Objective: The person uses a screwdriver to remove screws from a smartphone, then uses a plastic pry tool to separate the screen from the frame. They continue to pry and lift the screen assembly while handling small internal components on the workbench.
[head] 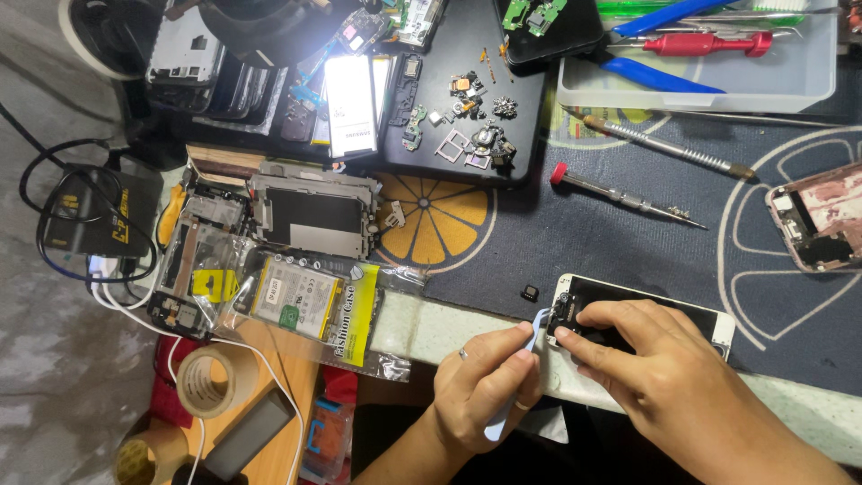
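A white, flat smartphone body with its dark inside exposed (709, 325) lies at the near edge of the dark blue work mat with an orange-slice print (575, 242). This phone is the landmark for all places here.

The left hand (485, 382) is just left of the phone; its fingers are closed around a thin pale blue plastic pry tool (525, 368), and the tip of the tool touches the phone's left end. The right hand (660, 368) lies over the phone's middle, with the fingertips (566, 337) pressing on a small black part there — they pinch nothing that I can see.

A small black square piece (531, 292) rests just left of the phone. Above the phone lie 2 slim metal screwdrivers, the nearer one with a red cap (624, 195).

I judge the phone to be light and stiff but fragile: the thin panel can crack and the inner parts are delicate. It is better to hold it by the side edges — not by the open inside.
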